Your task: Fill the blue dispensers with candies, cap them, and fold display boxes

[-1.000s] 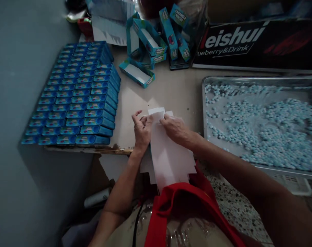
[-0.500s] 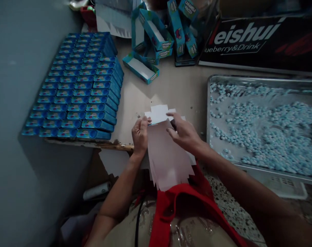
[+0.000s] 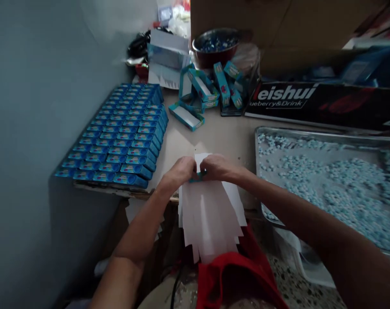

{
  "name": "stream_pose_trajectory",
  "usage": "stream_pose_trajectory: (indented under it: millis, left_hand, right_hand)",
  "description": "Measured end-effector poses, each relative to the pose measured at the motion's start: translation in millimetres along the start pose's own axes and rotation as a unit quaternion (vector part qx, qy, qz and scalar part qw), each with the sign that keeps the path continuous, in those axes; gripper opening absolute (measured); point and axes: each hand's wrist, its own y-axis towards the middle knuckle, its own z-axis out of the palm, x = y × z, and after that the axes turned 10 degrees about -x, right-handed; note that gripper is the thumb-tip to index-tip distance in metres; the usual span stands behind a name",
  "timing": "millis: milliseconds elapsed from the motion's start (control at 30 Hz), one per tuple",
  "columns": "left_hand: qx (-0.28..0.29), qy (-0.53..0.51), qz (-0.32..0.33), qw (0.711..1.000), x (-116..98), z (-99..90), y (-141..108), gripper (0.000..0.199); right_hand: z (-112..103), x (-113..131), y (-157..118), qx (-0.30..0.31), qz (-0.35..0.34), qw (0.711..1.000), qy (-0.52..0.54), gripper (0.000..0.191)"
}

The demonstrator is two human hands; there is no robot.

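Observation:
At the table's front edge, my left hand (image 3: 184, 168) and my right hand (image 3: 216, 167) pinch the two sides of a small card piece (image 3: 203, 159), white inside with a blue edge folded up towards me. The fingertips of both hands curl over it and partly hide it. Directly below lies a fanned stack of pale card blanks (image 3: 207, 214), reaching from the table edge down to the red apron. Open blue trays (image 3: 186, 116) lie on the table beyond my hands.
Rows of filled blue boxes (image 3: 117, 141) stand at the left beside the wall. On the right lies a metal tray (image 3: 258, 171) of pale blue candies. Behind are a black carton (image 3: 310, 105), a bowl (image 3: 216, 55) and some papers.
The view has tilted up, showing the bowl behind. Both hands have closed in on the card from its sides, and its near edge is now folded up; the right fingers were apart before.

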Motion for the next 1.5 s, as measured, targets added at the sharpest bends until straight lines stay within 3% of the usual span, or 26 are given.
stream_pose_trajectory:
  millis: [100, 267, 533, 633, 800, 1000, 1067, 1133, 1200, 1267, 1333, 1433, 1500]
  left_hand:
    - [0.025, 0.076, 0.024, 0.996, 1, -4.5, 6, 0.017]
    - [0.000, 0.143, 0.031, 0.989, 2, 2.3, 4, 0.024]
    - [-0.035, 0.143, -0.013, 0.989, 0, 17.3, 8, 0.024]
    - [-0.069, 0.123, -0.014, 0.990, -2, 22.2, 10, 0.027]
    - [-0.075, 0.121, 0.016, 0.990, -7, 20.3, 13, 0.024]
    - [-0.075, 0.128, 0.045, 0.988, -21, -3.2, 26, 0.016]
    - [-0.127, 0.103, 0.049, 0.985, -31, -12.7, 16, 0.024]
    - [-0.206, 0.087, 0.069, 0.972, -43, -11.9, -13, 0.043]
    - [-0.246, 0.097, 0.095, 0.960, -53, 4.8, -57, 0.045]
    - [-0.206, 0.084, 0.117, 0.968, -58, 34.8, -103, 0.041]
    - [-0.219, 0.091, 0.140, 0.961, -54, 67.7, -135, 0.041]
    - [-0.300, 0.088, 0.115, 0.943, -36, 100.2, -147, 0.021]
    - [-0.326, 0.078, 0.105, 0.936, -23, 105.8, -139, 0.026]
  right_hand:
    - [-1, -1, 15, 0.016, -0.025, 0.999, -0.020, 0.038]
    - [8, -5, 27, 0.016, -0.025, 0.999, -0.018, 0.038]
    - [26, 0, 20, -0.062, -0.064, 0.996, -0.001, 0.027]
    - [31, 0, 16, -0.069, -0.060, 0.996, -0.006, 0.033]
    - [33, -9, 18, -0.071, -0.081, 0.993, -0.039, 0.042]
    - [16, -12, 10, -0.062, 0.014, 0.997, -0.032, 0.041]
    - [11, -19, 1, -0.044, 0.081, 0.995, -0.023, 0.040]
    - [11, -30, -12, -0.020, 0.145, 0.989, -0.009, 0.037]
    - [16, -40, -27, 0.005, 0.189, 0.982, 0.015, 0.033]
    - [25, -48, -42, 0.020, 0.217, 0.974, 0.054, 0.030]
    - [34, -51, -54, 0.024, 0.229, 0.968, 0.096, 0.029]
    - [47, -51, -64, 0.021, 0.218, 0.968, 0.126, 0.029]
    - [54, -53, -67, 0.010, 0.199, 0.972, 0.126, 0.031]
